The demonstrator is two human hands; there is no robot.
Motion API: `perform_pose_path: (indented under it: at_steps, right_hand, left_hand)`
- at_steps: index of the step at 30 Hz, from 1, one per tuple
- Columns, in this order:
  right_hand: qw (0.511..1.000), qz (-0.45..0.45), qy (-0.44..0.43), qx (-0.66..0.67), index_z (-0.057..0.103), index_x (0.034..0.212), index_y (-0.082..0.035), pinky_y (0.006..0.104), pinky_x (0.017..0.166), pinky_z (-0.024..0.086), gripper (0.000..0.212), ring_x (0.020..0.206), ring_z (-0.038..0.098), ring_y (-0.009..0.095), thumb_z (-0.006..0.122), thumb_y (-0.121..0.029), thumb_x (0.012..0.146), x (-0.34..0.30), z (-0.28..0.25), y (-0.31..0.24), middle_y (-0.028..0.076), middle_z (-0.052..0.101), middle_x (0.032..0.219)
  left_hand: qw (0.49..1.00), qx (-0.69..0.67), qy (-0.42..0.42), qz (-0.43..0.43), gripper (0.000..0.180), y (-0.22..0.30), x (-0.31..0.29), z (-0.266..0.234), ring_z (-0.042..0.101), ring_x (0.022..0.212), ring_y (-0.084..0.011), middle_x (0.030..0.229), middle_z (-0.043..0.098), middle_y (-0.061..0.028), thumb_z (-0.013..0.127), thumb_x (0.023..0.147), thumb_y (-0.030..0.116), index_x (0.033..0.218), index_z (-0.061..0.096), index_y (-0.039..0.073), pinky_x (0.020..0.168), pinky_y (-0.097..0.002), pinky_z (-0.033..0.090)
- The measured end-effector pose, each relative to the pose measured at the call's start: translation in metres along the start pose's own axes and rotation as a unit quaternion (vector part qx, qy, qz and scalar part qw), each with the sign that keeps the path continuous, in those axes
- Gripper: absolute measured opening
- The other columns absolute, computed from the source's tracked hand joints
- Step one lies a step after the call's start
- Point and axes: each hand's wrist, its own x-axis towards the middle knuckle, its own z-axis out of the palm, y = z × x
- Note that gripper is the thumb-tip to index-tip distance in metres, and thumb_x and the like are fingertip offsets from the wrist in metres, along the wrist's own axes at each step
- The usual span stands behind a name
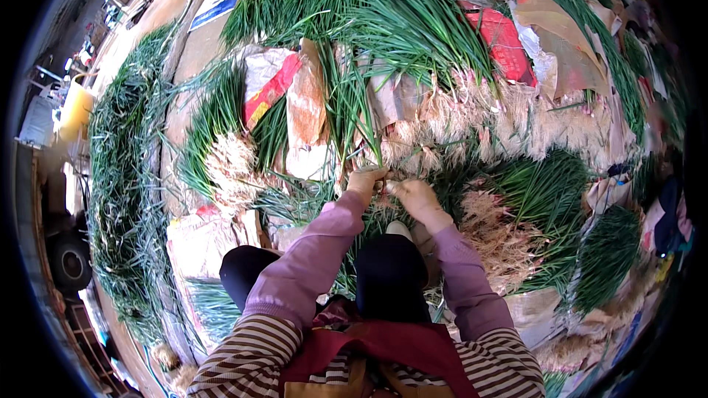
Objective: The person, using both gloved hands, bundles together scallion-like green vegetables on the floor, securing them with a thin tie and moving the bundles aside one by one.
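Observation:
Both my hands meet in front of my knees, in pale gloves. My left hand [366, 179] is closed around a few spring onions [375, 149], whose green leaves point away from me. Close on its right, my right hand [415, 200] has its fingers pinched together by the root ends. What the right fingers hold is too small to make out. Just beyond my hands lies a long row of spring onions [413, 22] with pale, stringy roots toward me. A bundle with bushy roots [230, 161] rests at the left.
More spring onions [549, 191] lie at my right, their roots facing me. Sacks, among them a red one [505, 44] and a white one [195, 239], lie among the bunches. A long heap of loose green leaves [122, 177] runs along the left, near a yellow bucket [76, 109] and a wheel [71, 262].

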Motion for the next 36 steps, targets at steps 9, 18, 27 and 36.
perform_pose_path:
  at_steps: [9, 18, 27, 36]
  right_hand:
    - [0.961, 0.098, 0.048, 0.253, 0.064, 0.092, 0.003, 0.0311, 0.06, 0.047, 0.015, 0.065, 0.057, 0.018, 0.059, -0.007, 0.081, 0.046, 0.026, 0.003, 0.012, 0.063, 0.073]
    - [0.955, 0.168, -0.149, -0.192, 0.065, 0.086, -0.001, 0.0414, 0.074, 0.048, 0.03, 0.088, 0.061, 0.035, 0.059, -0.028, 0.077, 0.029, 0.07, 0.068, 0.019, 0.064, 0.087]
    - [0.934, 0.092, 0.071, 0.337, 0.062, 0.077, 0.003, 0.0265, 0.055, 0.042, 0.01, 0.058, 0.049, 0.01, 0.057, -0.005, 0.08, 0.033, 0.031, 0.017, 0.003, 0.054, 0.06]
    - [0.948, 0.115, -0.098, -0.279, 0.063, 0.078, -0.001, 0.0439, 0.07, 0.048, 0.017, 0.079, 0.061, 0.035, 0.051, -0.012, 0.076, 0.023, 0.035, 0.06, 0.021, 0.062, 0.083]
  left_hand:
    - [0.997, -0.022, -0.023, 0.072, 0.009, -0.009, -0.039, 0.006, 0.049, 0.047, -0.0086, 0.065, 0.061, -0.0046, 0.062, 0.081, 0.011, 0.078, 0.062, 0.002, 0.044, -0.0208, 0.038]
    - [0.998, -0.043, -0.002, 0.04, 0.012, -0.039, -0.044, -0.014, 0.05, 0.043, -0.0106, 0.057, 0.054, -0.0034, 0.059, 0.085, 0.011, 0.077, 0.06, 0.002, 0.04, -0.0226, 0.039]
    - [0.972, -0.15, -0.18, 0.0, 0.014, -0.025, -0.031, -0.002, 0.055, 0.06, -0.0094, 0.079, 0.061, -0.0031, 0.05, 0.09, 0.014, 0.094, 0.06, 0.004, 0.051, -0.0195, 0.043]
    - [0.988, 0.013, 0.071, 0.138, 0.02, -0.013, -0.037, -0.009, 0.049, 0.045, -0.008, 0.057, 0.056, -0.0013, 0.059, 0.086, 0.015, 0.07, 0.059, 0.002, 0.043, -0.0212, 0.035]
